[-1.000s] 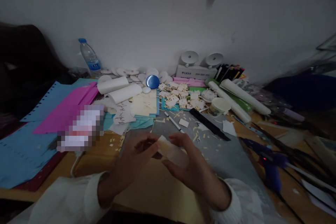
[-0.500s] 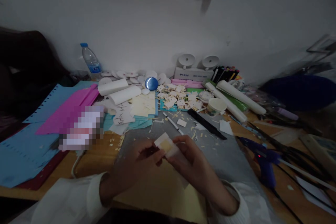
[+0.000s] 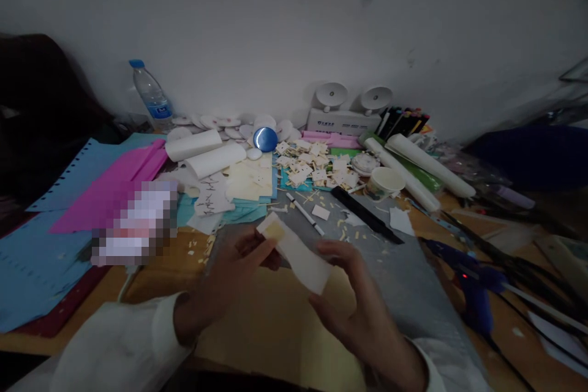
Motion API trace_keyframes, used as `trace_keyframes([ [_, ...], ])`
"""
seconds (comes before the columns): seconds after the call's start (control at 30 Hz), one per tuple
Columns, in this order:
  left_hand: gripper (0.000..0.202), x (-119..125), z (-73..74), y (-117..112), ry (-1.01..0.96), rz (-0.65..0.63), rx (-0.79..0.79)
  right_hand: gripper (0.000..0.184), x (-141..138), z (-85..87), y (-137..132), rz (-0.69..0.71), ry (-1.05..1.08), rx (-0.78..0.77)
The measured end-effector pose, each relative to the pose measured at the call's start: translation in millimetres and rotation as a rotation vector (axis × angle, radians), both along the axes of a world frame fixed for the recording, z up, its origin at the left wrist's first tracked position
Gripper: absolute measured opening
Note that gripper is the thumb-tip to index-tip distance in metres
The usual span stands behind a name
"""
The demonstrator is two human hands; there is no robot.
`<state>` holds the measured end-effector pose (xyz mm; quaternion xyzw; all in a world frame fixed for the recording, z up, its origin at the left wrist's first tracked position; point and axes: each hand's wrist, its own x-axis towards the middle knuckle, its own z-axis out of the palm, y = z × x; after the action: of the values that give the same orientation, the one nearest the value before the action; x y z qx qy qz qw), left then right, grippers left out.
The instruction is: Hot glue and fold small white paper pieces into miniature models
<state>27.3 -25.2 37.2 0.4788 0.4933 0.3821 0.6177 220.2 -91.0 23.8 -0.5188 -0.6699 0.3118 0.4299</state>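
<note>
White strip (image 3: 304,260) runs diagonally, far left to near right.

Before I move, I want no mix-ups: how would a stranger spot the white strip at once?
Find the grey mat on the wooden table. Over its near left part, the person's left hand holds one end of the white strip. Unlike the small pale card lying on the mat beyond, the strip is long, curved and bears a yellowish patch near its held end.

No readable text, blurred print (image 3: 327,124) on white box (image 3: 344,125), blurred bottle label (image 3: 160,111)
</note>
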Motion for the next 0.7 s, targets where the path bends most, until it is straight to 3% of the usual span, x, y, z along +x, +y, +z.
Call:
trace_keyframes([
  [0.07, 0.03, 1, -1.7, 0, -0.025, 0.002, -0.051, 0.052, -4, -1.1, 3, 0.002, -0.101, 0.121],
  [0.23, 0.029, 1, -6.4, 0, -0.077, -0.018, -0.097, 0.005, -12, -5.5, 19, -0.034, -0.097, 0.121],
  [0.47, 0.027, -1, -8.7, 3, -0.097, 0.043, -0.107, 0.008, -6, -13.2, 20, 0.024, 0.105, -0.148],
  [0.6, 0.032, 1, -10.3, 1, -0.112, -0.051, -0.096, 0.026, -12, -8.8, 20, 0.101, 0.125, -0.065],
  [0.7, 0.033, 2, -11.2, 0, -0.098, -0.107, -0.098, 0.015, -17, -3.5, 24, 0.113, 0.093, -0.041],
])
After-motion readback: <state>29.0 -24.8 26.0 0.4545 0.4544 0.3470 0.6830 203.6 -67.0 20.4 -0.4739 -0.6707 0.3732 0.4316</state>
